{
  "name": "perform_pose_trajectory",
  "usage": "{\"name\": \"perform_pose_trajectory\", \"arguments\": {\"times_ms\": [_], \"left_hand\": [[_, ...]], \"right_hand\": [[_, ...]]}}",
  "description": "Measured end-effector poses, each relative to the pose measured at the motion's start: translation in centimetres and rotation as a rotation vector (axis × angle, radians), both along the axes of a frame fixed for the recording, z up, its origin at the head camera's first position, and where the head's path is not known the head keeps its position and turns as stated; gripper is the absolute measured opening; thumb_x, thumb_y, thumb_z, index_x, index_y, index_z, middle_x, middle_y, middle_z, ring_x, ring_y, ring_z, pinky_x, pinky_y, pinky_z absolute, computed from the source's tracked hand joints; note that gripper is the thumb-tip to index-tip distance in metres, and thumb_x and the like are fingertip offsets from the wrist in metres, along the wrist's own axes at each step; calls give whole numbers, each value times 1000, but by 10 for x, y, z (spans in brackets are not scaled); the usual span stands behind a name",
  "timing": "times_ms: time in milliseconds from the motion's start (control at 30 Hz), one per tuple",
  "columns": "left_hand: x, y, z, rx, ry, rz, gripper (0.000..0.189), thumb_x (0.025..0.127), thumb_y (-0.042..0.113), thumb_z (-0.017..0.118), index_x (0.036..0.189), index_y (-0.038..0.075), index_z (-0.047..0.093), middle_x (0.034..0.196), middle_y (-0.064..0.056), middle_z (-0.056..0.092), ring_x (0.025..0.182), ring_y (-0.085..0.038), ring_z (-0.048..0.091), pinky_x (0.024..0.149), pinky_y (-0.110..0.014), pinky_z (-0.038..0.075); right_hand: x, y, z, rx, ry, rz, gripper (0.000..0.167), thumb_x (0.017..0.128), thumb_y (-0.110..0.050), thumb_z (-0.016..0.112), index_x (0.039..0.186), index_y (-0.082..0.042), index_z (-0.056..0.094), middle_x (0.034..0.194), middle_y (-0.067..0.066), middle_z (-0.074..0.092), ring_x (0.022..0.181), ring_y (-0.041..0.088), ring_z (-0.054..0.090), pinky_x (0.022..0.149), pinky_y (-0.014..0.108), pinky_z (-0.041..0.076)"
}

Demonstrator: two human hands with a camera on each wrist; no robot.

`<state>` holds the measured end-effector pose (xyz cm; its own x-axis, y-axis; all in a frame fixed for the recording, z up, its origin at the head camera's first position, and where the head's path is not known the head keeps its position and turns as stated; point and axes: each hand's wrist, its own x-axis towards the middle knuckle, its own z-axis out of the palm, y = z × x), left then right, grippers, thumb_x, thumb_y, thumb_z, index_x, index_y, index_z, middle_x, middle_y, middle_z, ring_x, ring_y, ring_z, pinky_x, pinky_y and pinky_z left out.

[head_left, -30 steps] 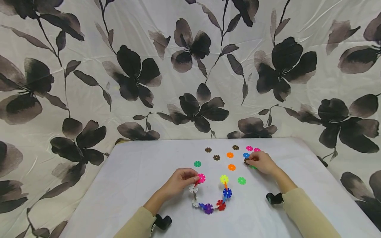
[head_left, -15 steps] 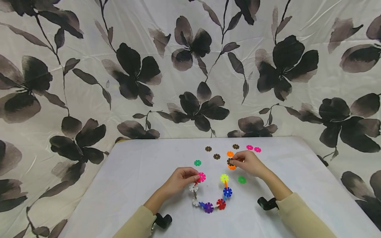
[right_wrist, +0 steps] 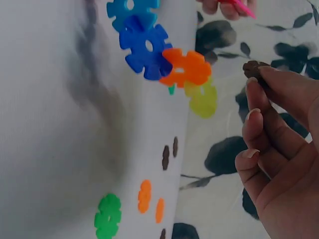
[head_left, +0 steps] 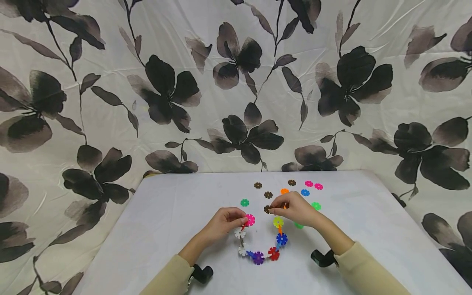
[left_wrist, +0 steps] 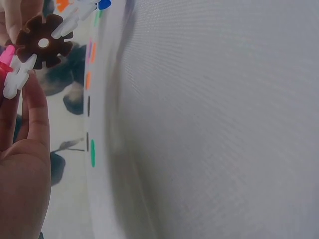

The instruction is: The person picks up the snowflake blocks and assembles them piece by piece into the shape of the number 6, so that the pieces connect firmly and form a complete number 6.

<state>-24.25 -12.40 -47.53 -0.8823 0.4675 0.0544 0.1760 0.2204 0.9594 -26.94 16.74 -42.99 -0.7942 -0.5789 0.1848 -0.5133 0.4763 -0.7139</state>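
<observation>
My left hand (head_left: 223, 223) pinches a pink notched flower disc (head_left: 250, 220) at the left end of a curved chain of interlocking discs. The chain dips through white, a purple disc (head_left: 258, 258), a red disc (head_left: 273, 254) and a blue disc (head_left: 282, 239), then rises to a yellow disc (head_left: 278, 222) at its other end. A brown disc (left_wrist: 44, 42) between white ones shows beside the left fingers in the left wrist view. Between thumb and index finger, my right hand (head_left: 296, 208) pinches a loose brown disc (right_wrist: 255, 68), held between the chain's two ends.
Loose discs lie on the white table (head_left: 147, 229) beyond the chain: a teal-green disc (head_left: 244, 203), several brown ones, a blue disc (head_left: 305, 192), two pink and some green. Orange discs are partly behind the right hand. A floral cloth (head_left: 236, 90) hangs behind the table.
My right hand has carried the brown disc leftward from the loose discs at the right toward the chain's open top. The left hand and chain have stayed in place.
</observation>
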Motion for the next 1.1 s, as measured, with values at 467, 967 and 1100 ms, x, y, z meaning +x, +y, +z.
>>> {"name": "perform_pose_trajectory", "arguments": {"times_ms": [467,967,1100], "left_hand": [[-2,0,0,-13,3,-4,18,99,22,70,111,9,75,101,-4,75,92,-18,66,87,-32,56],[-1,1,0,7,11,-15,19,100,17,69,112,4,74,102,-5,75,93,-14,68,92,-42,57],[0,1,0,7,12,-14,18,100,17,68,112,4,74,102,-5,75,93,-15,68,92,-44,57]], "right_hand": [[8,-13,2,-14,54,94,8,92,-18,78,98,-13,82,89,-11,75,76,10,59,66,27,51],[10,-18,-5,-30,127,186,10,91,-10,79,97,-17,83,86,-11,73,75,5,62,64,24,53],[11,-20,-8,-46,162,213,10,90,-7,79,97,-13,83,87,-8,74,79,4,64,66,24,55]]}}
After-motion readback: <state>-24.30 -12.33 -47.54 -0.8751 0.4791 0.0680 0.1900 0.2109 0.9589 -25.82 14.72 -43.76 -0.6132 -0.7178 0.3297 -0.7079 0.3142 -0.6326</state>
